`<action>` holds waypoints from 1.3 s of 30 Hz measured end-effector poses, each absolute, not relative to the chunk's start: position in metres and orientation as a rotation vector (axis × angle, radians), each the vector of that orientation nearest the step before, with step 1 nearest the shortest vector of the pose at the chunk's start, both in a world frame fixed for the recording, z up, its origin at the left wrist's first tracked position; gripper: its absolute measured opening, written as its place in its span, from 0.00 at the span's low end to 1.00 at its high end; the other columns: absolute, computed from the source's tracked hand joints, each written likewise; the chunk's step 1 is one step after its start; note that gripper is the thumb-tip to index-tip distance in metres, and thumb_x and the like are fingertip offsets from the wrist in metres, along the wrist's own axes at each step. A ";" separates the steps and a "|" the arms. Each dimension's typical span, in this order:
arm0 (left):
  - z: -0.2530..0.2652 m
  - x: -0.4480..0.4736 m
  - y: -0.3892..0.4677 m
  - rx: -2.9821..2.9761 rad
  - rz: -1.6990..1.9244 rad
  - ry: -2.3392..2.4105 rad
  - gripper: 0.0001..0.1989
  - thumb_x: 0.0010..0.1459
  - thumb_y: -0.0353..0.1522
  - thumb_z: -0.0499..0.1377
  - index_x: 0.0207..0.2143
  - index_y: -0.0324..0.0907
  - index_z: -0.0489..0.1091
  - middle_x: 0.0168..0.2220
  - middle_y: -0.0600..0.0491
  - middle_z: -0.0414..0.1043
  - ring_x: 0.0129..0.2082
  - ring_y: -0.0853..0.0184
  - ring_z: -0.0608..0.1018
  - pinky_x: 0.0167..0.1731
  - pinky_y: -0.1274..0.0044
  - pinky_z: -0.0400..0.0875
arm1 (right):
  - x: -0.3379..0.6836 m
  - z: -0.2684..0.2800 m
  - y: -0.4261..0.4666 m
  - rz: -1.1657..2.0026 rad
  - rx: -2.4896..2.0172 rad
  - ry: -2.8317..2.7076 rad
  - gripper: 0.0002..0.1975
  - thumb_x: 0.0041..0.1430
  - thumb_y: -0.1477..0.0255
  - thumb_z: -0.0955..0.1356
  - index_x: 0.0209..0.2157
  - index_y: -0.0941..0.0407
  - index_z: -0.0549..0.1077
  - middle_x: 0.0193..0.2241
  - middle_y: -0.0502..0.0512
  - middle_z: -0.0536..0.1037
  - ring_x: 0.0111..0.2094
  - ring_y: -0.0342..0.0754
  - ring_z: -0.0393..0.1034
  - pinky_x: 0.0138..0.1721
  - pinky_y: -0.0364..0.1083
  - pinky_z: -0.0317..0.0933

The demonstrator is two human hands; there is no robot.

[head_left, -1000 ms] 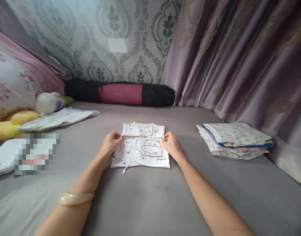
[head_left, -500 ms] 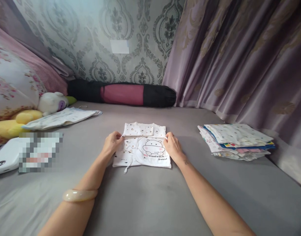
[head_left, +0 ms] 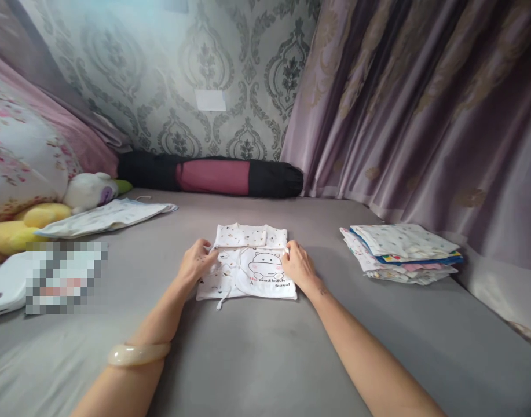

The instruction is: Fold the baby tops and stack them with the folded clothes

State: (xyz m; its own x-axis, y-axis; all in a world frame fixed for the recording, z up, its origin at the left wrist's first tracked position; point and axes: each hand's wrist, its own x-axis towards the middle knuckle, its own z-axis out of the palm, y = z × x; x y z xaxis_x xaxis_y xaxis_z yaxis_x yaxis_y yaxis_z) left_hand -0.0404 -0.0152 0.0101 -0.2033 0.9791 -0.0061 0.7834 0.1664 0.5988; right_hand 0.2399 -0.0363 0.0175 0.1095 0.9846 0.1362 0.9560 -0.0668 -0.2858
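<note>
A small white baby shirt lies folded on the bed, with a tie string, tiny dark and brown prints, and a hippo drawing over lettering. Its upper part is folded over into a band across the top. At the left edge is my left hand, its thumb and fingers apart beside the cloth. My right hand has its fingers closed on the right edge, just under the folded band. The fingertips of that hand are partly hidden.
Folded baby clothes form a pile at the right. To the left are a white cloth, plush toys, a white device and a blurred-out item. A black and maroon bolster lies along the wall.
My left hand's fingers have spread apart and come off the shirt's edge. My right hand stays at the other edge. The view has tilted up slightly, and the shirt keeps its shape.
</note>
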 end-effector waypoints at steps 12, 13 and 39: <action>0.025 -0.044 -0.043 1.650 0.569 1.899 0.36 0.48 0.54 0.56 0.50 0.37 0.65 0.37 0.43 0.75 0.34 0.56 0.78 0.30 0.72 0.70 | 0.249 0.035 -0.083 0.424 -1.930 -1.979 0.22 0.65 0.63 0.59 0.58 0.53 0.60 0.40 0.59 0.78 0.40 0.54 0.73 0.38 0.46 0.58; 0.027 -0.044 -0.050 1.633 0.555 1.875 0.38 0.46 0.55 0.56 0.51 0.37 0.64 0.36 0.44 0.75 0.32 0.57 0.77 0.30 0.72 0.70 | 0.252 0.035 -0.091 0.463 -1.881 -1.985 0.23 0.64 0.63 0.60 0.59 0.53 0.60 0.39 0.58 0.78 0.40 0.53 0.72 0.38 0.46 0.58; 0.032 -0.060 -0.094 2.196 0.458 1.618 0.23 0.53 0.53 0.55 0.41 0.49 0.76 0.41 0.49 0.69 0.35 0.63 0.72 0.39 0.70 0.69 | 0.268 0.045 -0.129 0.239 -1.634 -2.337 0.18 0.67 0.66 0.60 0.26 0.53 0.75 0.29 0.50 0.69 0.28 0.41 0.64 0.31 0.42 0.53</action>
State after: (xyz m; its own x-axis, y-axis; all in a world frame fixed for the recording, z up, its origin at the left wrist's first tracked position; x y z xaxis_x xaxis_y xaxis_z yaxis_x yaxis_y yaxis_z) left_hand -0.0604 -0.0943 0.0322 0.2866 0.9573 0.0388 0.8357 -0.2696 0.4784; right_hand 0.2680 -0.1289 0.0447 -0.3216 0.9376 0.1326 0.8913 0.3470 -0.2918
